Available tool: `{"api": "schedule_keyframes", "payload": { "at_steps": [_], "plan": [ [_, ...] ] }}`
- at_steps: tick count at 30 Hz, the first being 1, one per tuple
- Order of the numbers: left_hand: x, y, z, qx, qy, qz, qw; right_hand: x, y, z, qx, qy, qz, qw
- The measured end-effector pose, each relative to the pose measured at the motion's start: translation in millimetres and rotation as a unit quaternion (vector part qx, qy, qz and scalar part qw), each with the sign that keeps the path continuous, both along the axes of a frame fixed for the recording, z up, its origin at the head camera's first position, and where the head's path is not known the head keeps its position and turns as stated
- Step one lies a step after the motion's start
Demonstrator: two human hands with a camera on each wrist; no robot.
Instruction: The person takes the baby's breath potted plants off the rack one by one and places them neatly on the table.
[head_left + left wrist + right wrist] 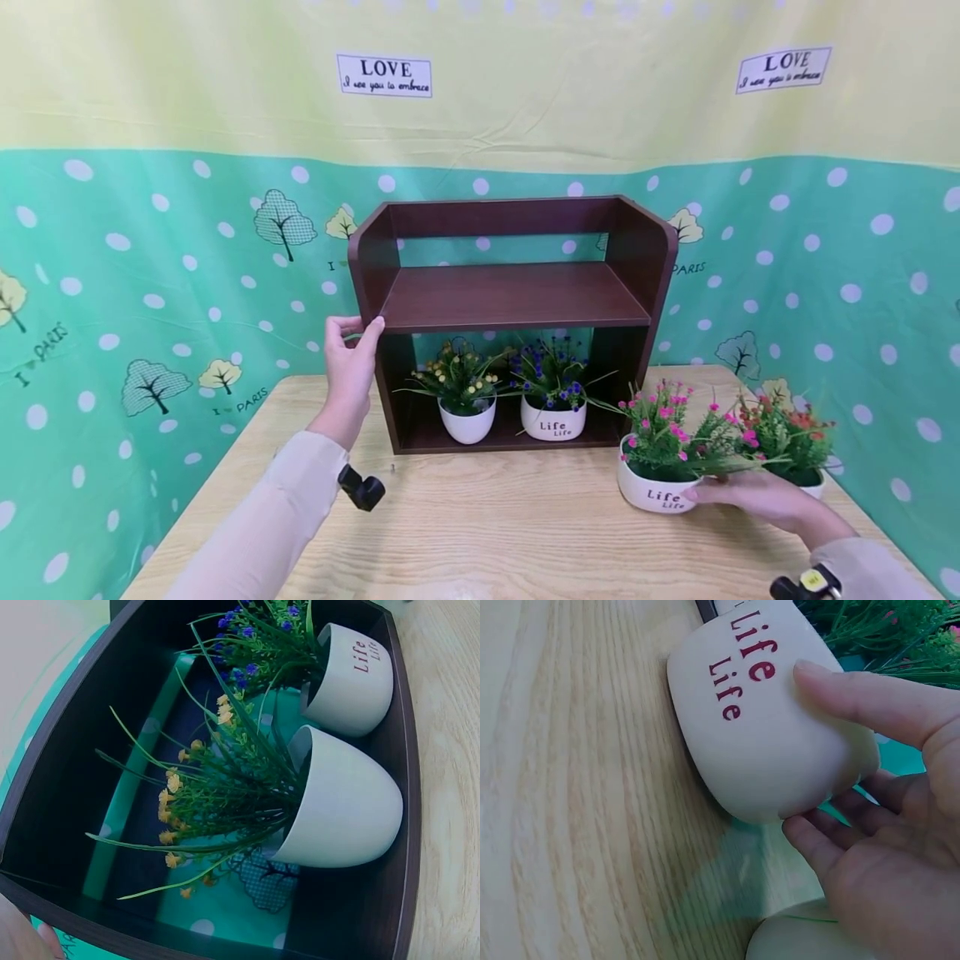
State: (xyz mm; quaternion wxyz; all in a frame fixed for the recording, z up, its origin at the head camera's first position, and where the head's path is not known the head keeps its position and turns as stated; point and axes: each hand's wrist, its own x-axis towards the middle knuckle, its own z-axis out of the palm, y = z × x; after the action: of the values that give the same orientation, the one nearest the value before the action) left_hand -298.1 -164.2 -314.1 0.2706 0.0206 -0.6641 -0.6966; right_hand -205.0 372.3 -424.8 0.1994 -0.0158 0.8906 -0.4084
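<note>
My left hand (pixel 348 371) holds the left side panel of a dark brown two-tier wooden shelf (pixel 517 296), thumb at the front edge. In the head view at right, my right hand (pixel 761 496) grips a white oval pot of pink flowers (pixel 652 490), marked "Life". The right wrist view shows the thumb on the pot's front and the other fingers around its end and low side. Whether its base touches the table cannot be told. On the lower shelf stand a rounded white pot of yellow flowers (pixel 467 423) and a "Life" pot of blue flowers (pixel 553 419).
A pot of red flowers (pixel 810 479) stands at the right, partly hidden behind my right hand. The shelf's upper tier bears nothing. Under everything is a light wooden table (pixel 480 533). A printed green and yellow curtain (pixel 187 275) hangs behind and at both sides.
</note>
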Motion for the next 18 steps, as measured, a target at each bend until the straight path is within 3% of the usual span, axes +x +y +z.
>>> {"api": "schedule_keyframes", "payload": {
  "at_steps": [4,11,18],
  "plan": [
    [-0.2,-0.8,-0.9,-0.001,-0.004,0.000,1.0000,-0.1,-0.8,-2.0,-0.027,-0.013,-0.003,0.9995],
    [-1.1,-0.4,-1.2,-0.002,-0.005,-0.002,1.0000,1.0,-1.6,-2.7,-0.014,0.015,-0.022,0.9996],
    [-0.8,-0.8,0.3,0.000,-0.005,-0.001,1.0000,1.7,-1.6,1.8,-0.005,0.012,-0.015,0.9998]
  ]
}}
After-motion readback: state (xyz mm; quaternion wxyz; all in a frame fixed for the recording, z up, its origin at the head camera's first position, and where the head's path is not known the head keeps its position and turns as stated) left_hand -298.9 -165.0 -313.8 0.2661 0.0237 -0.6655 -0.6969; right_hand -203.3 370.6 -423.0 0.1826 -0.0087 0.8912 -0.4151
